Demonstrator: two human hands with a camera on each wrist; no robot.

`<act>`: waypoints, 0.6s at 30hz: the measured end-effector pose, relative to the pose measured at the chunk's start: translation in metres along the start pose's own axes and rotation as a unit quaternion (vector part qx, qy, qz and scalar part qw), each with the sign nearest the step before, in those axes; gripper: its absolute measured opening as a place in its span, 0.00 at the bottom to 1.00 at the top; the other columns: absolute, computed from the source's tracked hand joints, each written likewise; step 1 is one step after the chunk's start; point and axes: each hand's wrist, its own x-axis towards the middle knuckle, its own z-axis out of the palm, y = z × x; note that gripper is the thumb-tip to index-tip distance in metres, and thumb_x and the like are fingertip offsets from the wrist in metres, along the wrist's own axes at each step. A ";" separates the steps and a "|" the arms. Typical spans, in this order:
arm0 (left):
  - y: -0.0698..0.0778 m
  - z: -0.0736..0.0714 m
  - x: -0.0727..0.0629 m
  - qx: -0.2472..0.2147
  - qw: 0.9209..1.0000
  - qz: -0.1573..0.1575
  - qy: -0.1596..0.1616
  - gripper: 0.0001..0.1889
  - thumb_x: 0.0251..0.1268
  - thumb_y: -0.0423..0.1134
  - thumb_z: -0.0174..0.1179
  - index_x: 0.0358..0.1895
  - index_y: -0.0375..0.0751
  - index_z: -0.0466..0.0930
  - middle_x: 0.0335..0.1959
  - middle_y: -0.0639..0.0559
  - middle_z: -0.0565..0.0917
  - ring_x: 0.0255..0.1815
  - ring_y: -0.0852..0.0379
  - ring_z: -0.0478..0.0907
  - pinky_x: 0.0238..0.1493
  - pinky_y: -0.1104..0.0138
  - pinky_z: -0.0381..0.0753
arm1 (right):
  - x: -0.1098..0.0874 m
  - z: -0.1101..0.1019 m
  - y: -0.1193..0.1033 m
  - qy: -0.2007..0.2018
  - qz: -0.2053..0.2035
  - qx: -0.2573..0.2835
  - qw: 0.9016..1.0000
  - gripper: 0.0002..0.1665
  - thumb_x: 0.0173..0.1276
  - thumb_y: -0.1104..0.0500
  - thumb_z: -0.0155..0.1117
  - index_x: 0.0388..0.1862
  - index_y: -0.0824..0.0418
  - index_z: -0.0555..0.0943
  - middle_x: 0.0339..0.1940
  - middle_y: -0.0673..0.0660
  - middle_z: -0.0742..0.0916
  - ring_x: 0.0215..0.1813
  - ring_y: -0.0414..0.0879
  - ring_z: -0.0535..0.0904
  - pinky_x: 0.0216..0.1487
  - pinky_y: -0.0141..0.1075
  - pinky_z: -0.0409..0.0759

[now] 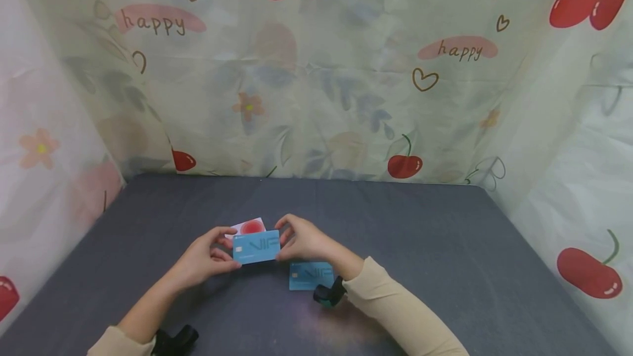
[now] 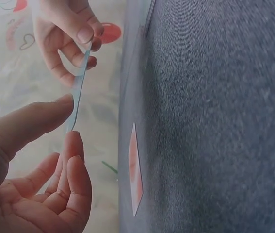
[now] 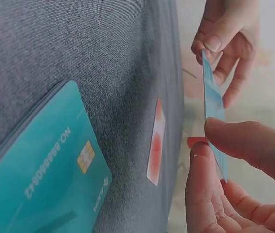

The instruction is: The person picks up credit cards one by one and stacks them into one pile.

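A light blue bank-style card [image 1: 257, 248] with a small chip and large letters is held up above the dark table. My left hand [image 1: 205, 254] pinches its left end, and my right hand [image 1: 306, 243] pinches the right end. In the left wrist view the card [image 2: 80, 85] appears almost edge-on between both hands. Behind it, a white card with a red round print [image 1: 252, 226] lies flat, partly covered in the head view. Another blue card [image 1: 303, 278] rests below my right wrist; the right wrist view shows layered edges under this card [image 3: 64, 160], like a small stack.
The dark grey cloth-covered table [image 1: 420, 235] extends around the cards. Patterned curtains [image 1: 316, 98] with cherries and "happy" lettering stand behind it and at both sides. Black wrist cameras are strapped to the left wrist [image 1: 175, 340] and right wrist [image 1: 328, 293].
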 end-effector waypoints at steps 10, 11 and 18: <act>0.005 0.006 0.002 -0.018 1.000 0.011 0.002 0.38 0.50 0.35 0.69 0.64 0.30 0.59 0.46 0.38 0.72 0.35 0.56 0.80 0.36 0.75 0.78 | -0.007 -0.009 0.003 -0.002 -0.012 0.000 1.000 0.31 0.51 0.64 0.73 0.53 0.59 0.70 0.35 0.55 0.81 0.33 0.44 0.80 0.40 0.35 0.81; 0.005 0.007 0.002 -0.019 1.000 0.012 0.002 0.38 0.50 0.35 0.69 0.64 0.30 0.59 0.46 0.38 0.72 0.35 0.56 0.80 0.36 0.75 0.78 | -0.007 -0.009 0.004 -0.002 -0.011 0.001 1.000 0.31 0.51 0.65 0.73 0.53 0.59 0.70 0.35 0.55 0.82 0.33 0.44 0.80 0.39 0.35 0.80; 0.007 0.009 0.004 -0.029 0.999 0.011 -0.005 0.39 0.50 0.35 0.69 0.64 0.29 0.59 0.46 0.38 0.72 0.35 0.56 0.79 0.36 0.76 0.77 | -0.011 -0.014 0.005 -0.002 -0.008 -0.001 1.000 0.31 0.52 0.65 0.72 0.54 0.60 0.70 0.38 0.59 0.82 0.37 0.47 0.81 0.40 0.36 0.81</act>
